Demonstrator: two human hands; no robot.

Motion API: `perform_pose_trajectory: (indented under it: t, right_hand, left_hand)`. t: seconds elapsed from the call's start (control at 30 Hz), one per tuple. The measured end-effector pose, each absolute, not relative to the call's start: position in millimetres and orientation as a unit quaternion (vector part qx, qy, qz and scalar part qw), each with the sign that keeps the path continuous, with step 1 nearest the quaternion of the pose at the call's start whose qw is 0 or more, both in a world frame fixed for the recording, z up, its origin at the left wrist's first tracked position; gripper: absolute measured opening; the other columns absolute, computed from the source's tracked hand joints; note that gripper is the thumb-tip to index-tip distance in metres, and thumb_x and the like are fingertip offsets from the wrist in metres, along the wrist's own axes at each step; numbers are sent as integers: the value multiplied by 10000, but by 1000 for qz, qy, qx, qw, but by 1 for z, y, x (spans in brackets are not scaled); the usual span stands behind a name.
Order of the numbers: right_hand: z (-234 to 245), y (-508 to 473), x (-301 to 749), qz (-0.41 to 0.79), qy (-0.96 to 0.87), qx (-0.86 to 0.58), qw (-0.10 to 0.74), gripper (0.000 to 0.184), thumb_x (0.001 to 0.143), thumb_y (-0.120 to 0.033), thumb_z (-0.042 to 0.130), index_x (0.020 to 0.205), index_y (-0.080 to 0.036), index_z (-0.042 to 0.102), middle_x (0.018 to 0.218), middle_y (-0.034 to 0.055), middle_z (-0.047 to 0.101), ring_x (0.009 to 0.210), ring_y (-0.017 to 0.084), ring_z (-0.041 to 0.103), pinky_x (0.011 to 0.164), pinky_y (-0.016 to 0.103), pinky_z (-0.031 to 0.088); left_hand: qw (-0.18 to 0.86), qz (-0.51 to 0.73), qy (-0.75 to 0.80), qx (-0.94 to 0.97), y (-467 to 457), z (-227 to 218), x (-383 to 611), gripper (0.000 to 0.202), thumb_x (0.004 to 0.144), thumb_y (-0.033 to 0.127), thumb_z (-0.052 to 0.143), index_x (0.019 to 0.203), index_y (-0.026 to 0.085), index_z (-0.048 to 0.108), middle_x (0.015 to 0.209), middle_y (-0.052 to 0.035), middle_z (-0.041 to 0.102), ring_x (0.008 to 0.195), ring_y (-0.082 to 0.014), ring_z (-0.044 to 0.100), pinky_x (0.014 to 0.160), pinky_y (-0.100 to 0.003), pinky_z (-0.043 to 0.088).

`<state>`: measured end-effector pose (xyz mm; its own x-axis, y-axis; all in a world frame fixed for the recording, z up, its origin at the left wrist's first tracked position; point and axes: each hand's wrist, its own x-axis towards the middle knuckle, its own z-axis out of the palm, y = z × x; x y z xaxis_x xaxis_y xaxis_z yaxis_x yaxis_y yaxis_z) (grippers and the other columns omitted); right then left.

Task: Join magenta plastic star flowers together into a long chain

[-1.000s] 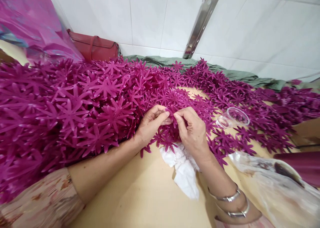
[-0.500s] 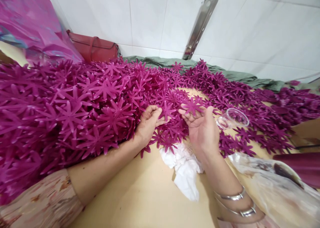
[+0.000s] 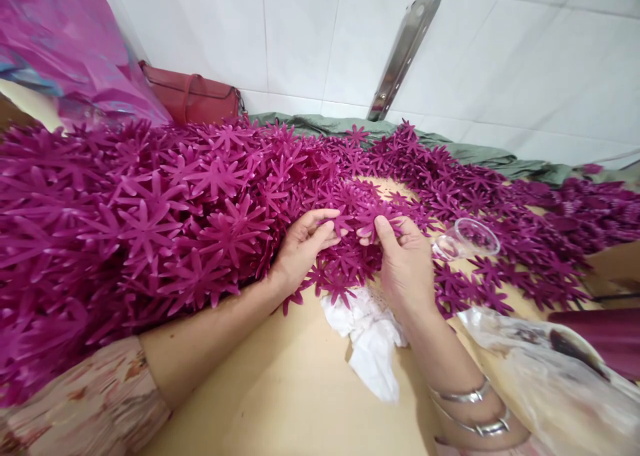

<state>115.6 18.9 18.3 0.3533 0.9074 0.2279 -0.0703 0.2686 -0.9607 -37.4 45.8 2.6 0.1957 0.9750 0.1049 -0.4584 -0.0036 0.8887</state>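
Between thumb and fingers, my left hand (image 3: 303, 246) pinches a small magenta flower-shaped piece (image 3: 338, 224) with narrow rounded petals. My right hand (image 3: 407, 263) has its thumb pressed on top of another magenta flower piece (image 3: 369, 219), with fingers beneath it. The two pieces are close together, and I cannot tell whether they touch. Beyond and beneath both hands spreads a deep heap of matching flower pieces (image 3: 200, 176), tallest on the left. A crumpled white tissue (image 3: 373, 349) with reddish specks lies on the table just below my hands.
A clear plastic cup (image 3: 467, 238) lies among flowers on the right, with a clear plastic bag (image 3: 560, 376) nearer me. A red handbag (image 3: 195, 96) and a pink plastic bag (image 3: 75, 43) stand back left. Green cloth (image 3: 460, 151) runs along the tiled wall beside a metal bracket (image 3: 405, 56).
My right hand has turned over from palm-up, and its thumb has closed onto the flower piece. My left hand keeps its piece and has barely moved.
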Motion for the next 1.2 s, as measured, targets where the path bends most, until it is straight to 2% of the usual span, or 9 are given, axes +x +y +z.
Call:
perform_pose_trajectory:
  t: [0.13, 0.33, 0.43, 0.57, 0.7, 0.8, 0.9, 1.03, 1.2]
  right_hand:
    - [22, 15, 115, 347, -480, -514, 620, 270, 888, -459, 749, 845, -218, 634, 680, -36, 697, 615, 122, 624, 648, 246, 509]
    - [20, 14, 114, 343, -539, -523, 563, 318, 862, -485, 769, 796, -225, 598, 612, -53, 633, 561, 121, 552, 564, 242, 420]
    - [19, 14, 113, 338, -544, -522, 564, 348, 849, -489, 784, 769, -224, 573, 599, -67, 585, 543, 108, 504, 544, 237, 378]
    - [20, 12, 112, 352, -517, -507, 593, 347, 894, -491, 735, 766, -227, 550, 622, -58, 607, 569, 112, 521, 587, 241, 407]
    - [21, 16, 117, 317, -466, -497, 660, 306, 967, -477, 631, 801, -234, 547, 663, -44, 615, 618, 129, 558, 648, 261, 450]
    - [19, 22, 125, 216, -441, -516, 701, 173, 953, -398, 644, 938, -231, 606, 836, -12, 652, 740, 146, 606, 752, 294, 489]
    - [18, 25, 128, 144, -470, -528, 692, 152, 942, -328, 640, 1049, -219, 641, 1013, 34, 656, 900, 169, 629, 882, 338, 500]
    - [20, 21, 124, 126, -505, -525, 673, 170, 1007, -349, 545, 1074, -221, 633, 1024, 50, 666, 961, 191, 655, 969, 396, 503]
    - [25, 15, 122, 32, -556, -549, 623, 278, 995, -334, 577, 1254, -238, 611, 1309, 114, 635, 1275, 245, 576, 1162, 502, 392]
  left_hand:
    - [629, 552, 309, 451, 44, 7, -36, 299, 836, 422, 780, 1031, 197, 755, 943, -9, 720, 877, -123, 671, 935, -320, 569]
    - [601, 548, 320, 486, 40, 12, -38, 235, 805, 372, 804, 939, 181, 770, 942, -23, 749, 864, -130, 665, 892, -267, 535]
    - [581, 552, 330, 498, 40, 12, -38, 173, 831, 347, 769, 874, 180, 758, 895, -10, 729, 843, -123, 643, 871, -245, 518]
    - [575, 569, 349, 474, 42, 10, -37, 140, 840, 322, 752, 871, 187, 738, 887, 6, 705, 842, -115, 619, 852, -237, 505]
    - [580, 596, 363, 421, 46, 7, -37, 159, 826, 338, 754, 836, 186, 707, 797, 32, 647, 766, -100, 577, 795, -227, 500]
    - [575, 590, 373, 428, 47, 6, -38, 163, 821, 340, 757, 838, 184, 712, 765, 38, 625, 734, -96, 553, 785, -226, 493]
    - [566, 586, 379, 438, 46, 6, -38, 167, 817, 343, 761, 844, 183, 721, 765, 35, 629, 728, -98, 547, 794, -233, 488]
    - [561, 585, 376, 449, 45, 7, -37, 155, 828, 332, 751, 848, 180, 722, 785, 27, 645, 745, -102, 553, 791, -232, 477]
    - [550, 588, 373, 461, 43, 10, -38, 150, 828, 328, 755, 825, 185, 710, 769, 33, 640, 733, -100, 544, 768, -220, 459]
